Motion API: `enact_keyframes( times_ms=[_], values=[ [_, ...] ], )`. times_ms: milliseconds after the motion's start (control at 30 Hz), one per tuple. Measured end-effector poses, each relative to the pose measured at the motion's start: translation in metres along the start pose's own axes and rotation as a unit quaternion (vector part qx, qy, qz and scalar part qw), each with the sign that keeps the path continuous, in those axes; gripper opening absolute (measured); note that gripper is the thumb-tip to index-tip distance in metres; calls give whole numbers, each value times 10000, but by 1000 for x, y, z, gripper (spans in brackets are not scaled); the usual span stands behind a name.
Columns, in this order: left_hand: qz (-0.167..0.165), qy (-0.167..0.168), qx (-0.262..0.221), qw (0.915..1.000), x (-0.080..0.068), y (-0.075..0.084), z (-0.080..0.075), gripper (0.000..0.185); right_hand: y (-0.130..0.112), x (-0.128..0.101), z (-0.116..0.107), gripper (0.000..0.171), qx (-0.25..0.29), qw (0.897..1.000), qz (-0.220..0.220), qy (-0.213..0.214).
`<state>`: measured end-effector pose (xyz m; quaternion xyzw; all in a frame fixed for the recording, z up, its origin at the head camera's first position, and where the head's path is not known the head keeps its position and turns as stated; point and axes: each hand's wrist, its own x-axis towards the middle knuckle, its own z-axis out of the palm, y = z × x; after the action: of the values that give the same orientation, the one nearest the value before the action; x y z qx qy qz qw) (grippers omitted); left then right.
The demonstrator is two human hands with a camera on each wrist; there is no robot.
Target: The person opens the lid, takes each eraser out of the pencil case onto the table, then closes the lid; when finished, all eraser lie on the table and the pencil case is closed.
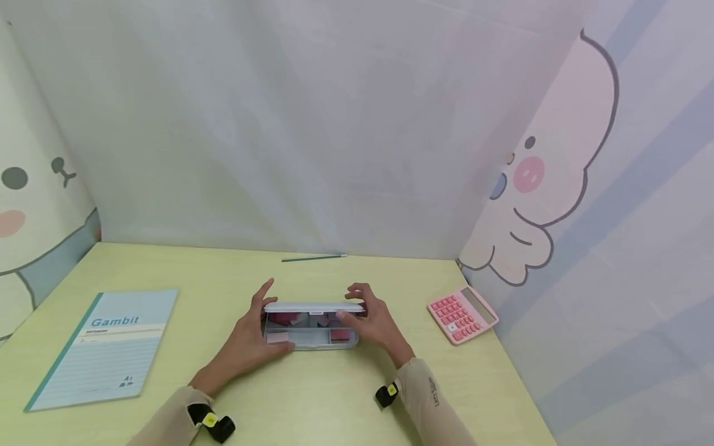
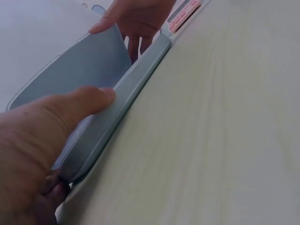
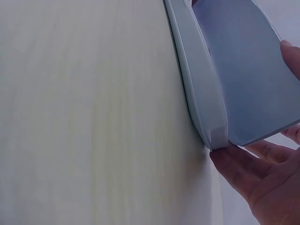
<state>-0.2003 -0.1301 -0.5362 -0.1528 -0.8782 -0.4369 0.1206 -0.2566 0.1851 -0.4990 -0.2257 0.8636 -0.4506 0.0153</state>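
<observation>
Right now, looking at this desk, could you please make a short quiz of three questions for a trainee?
1. True or false: the lid of the pencil case is partly raised.
2. Which lies right of the case: A) the notebook B) the calculator?
3. What lies near the back wall?

Key:
1. True; the left hand and the right hand both hold the case.
2. B.
3. A green pencil.

Study desk (image 1: 312, 396), notebook (image 1: 106, 347), calculator (image 1: 462, 314), cartoon-print partition walls (image 1: 586, 204)
</observation>
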Motion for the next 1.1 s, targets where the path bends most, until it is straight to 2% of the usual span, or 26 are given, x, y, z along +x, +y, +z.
enact_keyframes(
  times_ms=[200, 467, 767, 900, 1100],
  values=[
    [-7, 37, -25, 10000, -2, -1, -2, 145, -3, 11, -2, 53, 30, 9996, 154, 237],
    [91, -48, 141, 9998, -2, -5, -1, 139, -3, 32, 0, 51, 347, 9943, 828, 570],
    [-180, -284, 395, 9987, 1, -3, -1, 144, 1, 49, 2, 56, 94, 9891, 1308, 666],
    [-265, -269, 391, 9985, 2, -3, -1, 150, 3, 52, 5, 55, 43, 9860, 1480, 768],
    [-355, -340, 517, 9975, 3, -4, -2, 149, 7, 55, 11, 53, -632, 9709, 2069, 1025]
  ],
)
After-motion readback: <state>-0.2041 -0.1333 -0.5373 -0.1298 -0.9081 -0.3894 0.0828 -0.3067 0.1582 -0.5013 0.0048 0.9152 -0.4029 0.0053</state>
